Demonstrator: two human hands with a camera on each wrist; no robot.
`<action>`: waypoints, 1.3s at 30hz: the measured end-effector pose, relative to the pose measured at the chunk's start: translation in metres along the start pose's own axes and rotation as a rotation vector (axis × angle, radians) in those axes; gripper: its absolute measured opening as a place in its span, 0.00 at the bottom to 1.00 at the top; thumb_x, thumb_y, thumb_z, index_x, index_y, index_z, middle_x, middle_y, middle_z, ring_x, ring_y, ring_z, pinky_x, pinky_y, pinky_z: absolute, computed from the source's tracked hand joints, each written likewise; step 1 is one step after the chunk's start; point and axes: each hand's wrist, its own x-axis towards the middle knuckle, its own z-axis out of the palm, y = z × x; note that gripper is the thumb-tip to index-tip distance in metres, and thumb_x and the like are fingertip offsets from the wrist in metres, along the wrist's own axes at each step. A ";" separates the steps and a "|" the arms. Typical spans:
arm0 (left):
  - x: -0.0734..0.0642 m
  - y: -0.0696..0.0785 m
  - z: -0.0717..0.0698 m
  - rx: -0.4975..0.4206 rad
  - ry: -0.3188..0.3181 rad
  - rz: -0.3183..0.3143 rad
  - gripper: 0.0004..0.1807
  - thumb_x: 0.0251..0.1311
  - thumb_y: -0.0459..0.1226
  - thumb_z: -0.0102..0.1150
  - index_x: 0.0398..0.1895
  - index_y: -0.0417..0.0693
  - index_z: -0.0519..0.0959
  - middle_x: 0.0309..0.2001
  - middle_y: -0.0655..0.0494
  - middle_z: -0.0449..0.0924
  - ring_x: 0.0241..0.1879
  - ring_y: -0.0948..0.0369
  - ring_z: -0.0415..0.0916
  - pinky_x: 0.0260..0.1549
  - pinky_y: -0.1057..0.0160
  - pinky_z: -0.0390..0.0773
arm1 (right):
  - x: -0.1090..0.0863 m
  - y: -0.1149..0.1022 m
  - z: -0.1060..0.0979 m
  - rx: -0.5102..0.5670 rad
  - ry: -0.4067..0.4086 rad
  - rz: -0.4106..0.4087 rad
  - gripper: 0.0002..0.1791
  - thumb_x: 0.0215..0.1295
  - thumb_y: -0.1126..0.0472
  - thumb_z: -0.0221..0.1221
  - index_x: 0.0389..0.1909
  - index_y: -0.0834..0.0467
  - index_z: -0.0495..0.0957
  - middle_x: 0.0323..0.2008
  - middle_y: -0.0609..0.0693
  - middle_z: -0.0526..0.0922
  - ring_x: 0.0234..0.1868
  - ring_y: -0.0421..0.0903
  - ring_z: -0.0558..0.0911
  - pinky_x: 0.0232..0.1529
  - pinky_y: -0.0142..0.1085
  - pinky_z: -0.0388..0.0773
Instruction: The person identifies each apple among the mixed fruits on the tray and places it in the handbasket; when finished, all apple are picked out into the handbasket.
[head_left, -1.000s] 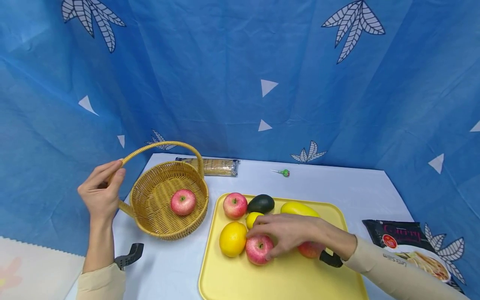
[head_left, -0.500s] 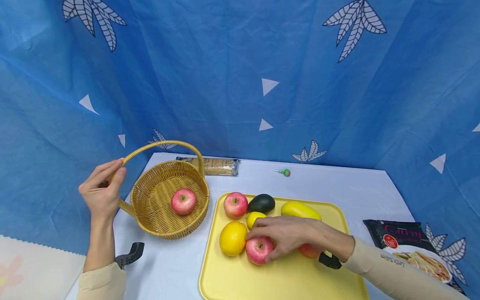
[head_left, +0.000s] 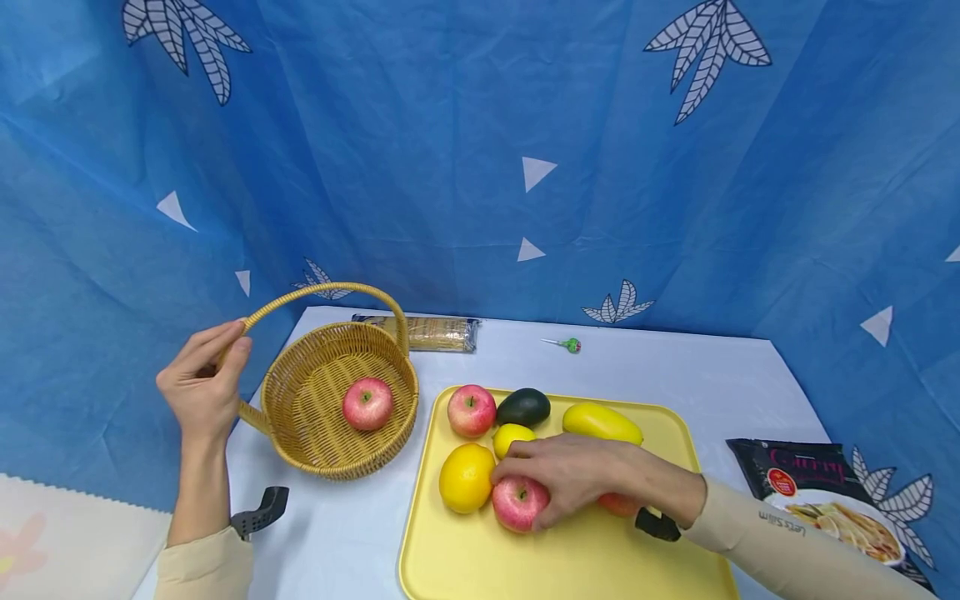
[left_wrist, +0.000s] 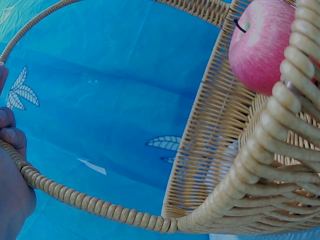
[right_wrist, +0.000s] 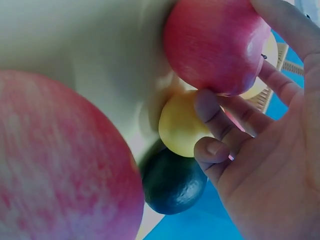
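Note:
My left hand (head_left: 204,379) grips the tall handle of a woven wicker basket (head_left: 279,417) on the left; the handle (left_wrist: 95,205) also shows in the left wrist view. One red apple (head_left: 367,404) lies inside the basket. Over the yellow tray (head_left: 480,558), my right hand (head_left: 573,471) holds another red apple (head_left: 517,505) between thumb and fingers. In the right wrist view this held apple (right_wrist: 215,45) sits beside a small yellow lemon (right_wrist: 182,122). A large orange-yellow fruit (head_left: 466,477) is just left of it on the tray.
Also on the tray are an apple (head_left: 471,410), a dark green avocado (head_left: 523,407), a long yellow fruit (head_left: 602,422) and a red fruit (head_left: 621,503) partly under my wrist. A noodle packet (head_left: 435,333), a lollipop (head_left: 570,345) and a curry packet (head_left: 817,492) lie around it.
My right hand and the apple in its grasp have shifted very slightly toward the tray's front, showing more of the lemon. My left hand and the basket stay put.

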 end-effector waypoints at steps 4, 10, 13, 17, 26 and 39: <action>0.000 0.000 -0.001 0.001 0.001 -0.005 0.09 0.53 0.15 0.63 0.39 0.16 0.81 0.41 0.43 0.88 0.28 0.66 0.79 0.24 0.78 0.70 | 0.001 0.000 0.003 -0.012 -0.008 -0.006 0.39 0.55 0.33 0.69 0.67 0.27 0.65 0.55 0.34 0.73 0.46 0.35 0.75 0.49 0.36 0.77; 0.000 -0.002 -0.001 -0.028 -0.001 -0.003 0.09 0.52 0.15 0.62 0.39 0.15 0.80 0.41 0.42 0.88 0.28 0.66 0.79 0.24 0.78 0.70 | 0.001 -0.002 0.005 -0.023 -0.005 -0.024 0.42 0.53 0.35 0.71 0.69 0.28 0.64 0.54 0.35 0.72 0.45 0.35 0.75 0.49 0.35 0.77; 0.000 -0.002 -0.001 -0.035 0.001 0.001 0.09 0.52 0.14 0.63 0.38 0.15 0.80 0.41 0.41 0.88 0.28 0.66 0.79 0.24 0.78 0.69 | 0.001 -0.002 0.005 -0.031 -0.003 -0.027 0.42 0.53 0.35 0.71 0.69 0.28 0.64 0.54 0.36 0.72 0.45 0.35 0.75 0.49 0.35 0.77; 0.000 -0.004 -0.001 -0.049 0.002 0.003 0.10 0.52 0.14 0.63 0.38 0.15 0.80 0.41 0.41 0.88 0.27 0.65 0.78 0.23 0.77 0.69 | 0.001 -0.002 0.007 -0.050 -0.002 -0.035 0.43 0.52 0.35 0.71 0.70 0.29 0.64 0.54 0.36 0.72 0.44 0.35 0.74 0.48 0.33 0.77; 0.000 -0.003 -0.001 -0.031 0.000 0.000 0.09 0.52 0.15 0.63 0.38 0.16 0.80 0.41 0.42 0.88 0.26 0.66 0.77 0.24 0.78 0.69 | 0.001 -0.002 0.007 -0.072 0.003 -0.043 0.43 0.52 0.36 0.72 0.70 0.30 0.65 0.54 0.36 0.72 0.44 0.35 0.74 0.49 0.34 0.77; 0.000 -0.002 -0.001 -0.040 0.001 -0.004 0.09 0.52 0.15 0.63 0.39 0.15 0.80 0.41 0.42 0.88 0.26 0.66 0.76 0.23 0.78 0.68 | -0.002 -0.006 0.001 -0.045 -0.009 -0.036 0.42 0.53 0.37 0.71 0.69 0.30 0.65 0.52 0.36 0.72 0.43 0.35 0.74 0.48 0.34 0.76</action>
